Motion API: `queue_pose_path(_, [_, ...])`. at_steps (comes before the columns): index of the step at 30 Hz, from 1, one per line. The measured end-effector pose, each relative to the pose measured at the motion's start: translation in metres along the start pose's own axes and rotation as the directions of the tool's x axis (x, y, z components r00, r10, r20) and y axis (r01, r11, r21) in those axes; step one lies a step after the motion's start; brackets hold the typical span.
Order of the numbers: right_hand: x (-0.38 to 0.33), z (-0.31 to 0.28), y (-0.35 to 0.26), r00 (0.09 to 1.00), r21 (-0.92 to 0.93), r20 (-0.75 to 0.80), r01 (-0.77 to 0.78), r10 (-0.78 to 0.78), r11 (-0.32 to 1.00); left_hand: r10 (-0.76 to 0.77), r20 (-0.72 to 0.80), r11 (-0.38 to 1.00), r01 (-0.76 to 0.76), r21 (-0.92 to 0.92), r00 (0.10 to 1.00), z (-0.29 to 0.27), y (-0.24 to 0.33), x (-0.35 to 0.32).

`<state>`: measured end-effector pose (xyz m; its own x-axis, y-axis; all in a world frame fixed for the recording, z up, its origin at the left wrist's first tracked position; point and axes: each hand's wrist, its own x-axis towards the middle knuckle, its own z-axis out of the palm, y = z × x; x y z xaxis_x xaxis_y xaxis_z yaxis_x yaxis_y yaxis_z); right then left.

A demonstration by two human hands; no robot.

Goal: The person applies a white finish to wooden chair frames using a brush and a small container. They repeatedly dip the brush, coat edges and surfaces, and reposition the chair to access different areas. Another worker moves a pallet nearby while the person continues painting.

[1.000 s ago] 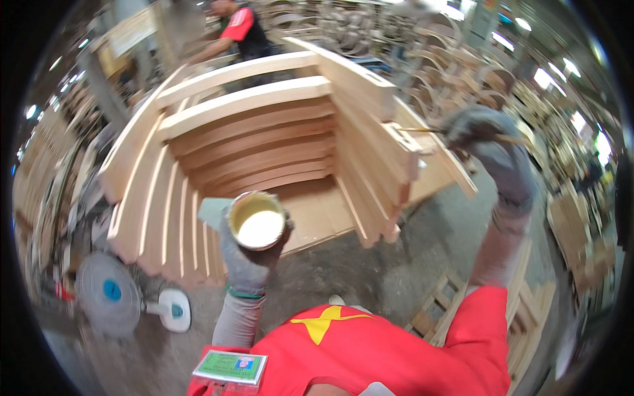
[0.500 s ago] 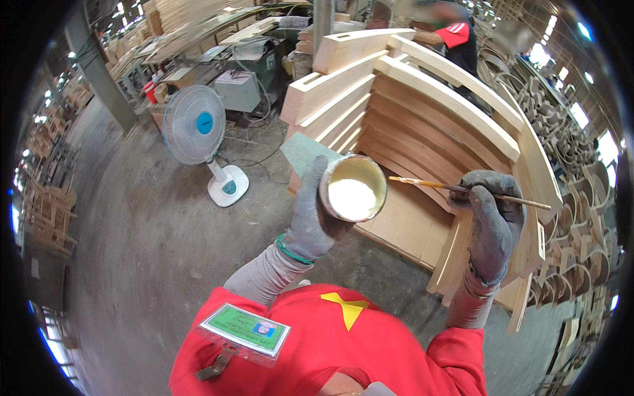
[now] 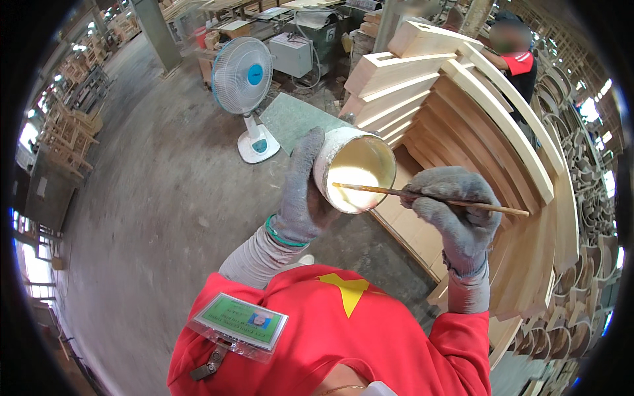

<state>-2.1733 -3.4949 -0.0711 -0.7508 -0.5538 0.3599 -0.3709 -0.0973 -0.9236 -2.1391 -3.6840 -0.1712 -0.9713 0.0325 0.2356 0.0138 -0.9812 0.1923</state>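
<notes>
My left hand [image 3: 300,195], in a grey glove, is wrapped round a white can [image 3: 328,153] tilted toward me. A pale cream liquid [image 3: 356,175] lies inside it. From behind the can juts a flat grey-green sheet [image 3: 297,119]; whether my fingers hold it is hidden. My right hand [image 3: 456,211], also gloved, pinches a thin wooden stick [image 3: 373,189]. Its left tip is within the can's mouth, against the liquid. Just beyond both hands stands a large pale wooden frame [image 3: 409,69] with curved slats.
A white and blue fan [image 3: 242,76] stands on the concrete floor [image 3: 165,218] at the far left. Behind it is a grey box [image 3: 290,55] with cables. Another person [image 3: 522,66] is beyond the frame. Curved wooden parts [image 3: 588,277] are stacked at the right.
My right hand has moved left, bringing the stick's tip from beside the can into it. The can is tilted more toward the stick. The view has shifted, so the surroundings sit farther right.
</notes>
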Motion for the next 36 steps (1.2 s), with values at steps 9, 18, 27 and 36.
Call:
queue_pose_path(9, [-0.008,0.001,0.026,0.975,0.089,-0.142,0.182,-0.168,0.979,0.105,0.121,0.981,-0.083,-0.177,0.987,-0.004,-0.002,-0.001])
queue_pose_path(18, [-0.019,0.013,0.047,0.959,0.18,-0.185,0.25,-0.217,0.951,0.167,-0.037,0.98,-0.17,-0.106,0.985,-0.009,-0.002,0.001])
queue_pose_path(27, [-0.024,0.016,0.033,0.939,-0.253,0.126,0.342,-0.319,0.905,0.44,-0.29,0.875,-0.333,0.351,0.85,-0.003,-0.012,0.013])
queue_pose_path(36, [0.016,0.019,0.021,0.961,0.053,-0.232,0.17,-0.154,0.984,0.321,-0.304,0.94,-0.264,0.214,0.897,-0.013,-0.009,0.021])
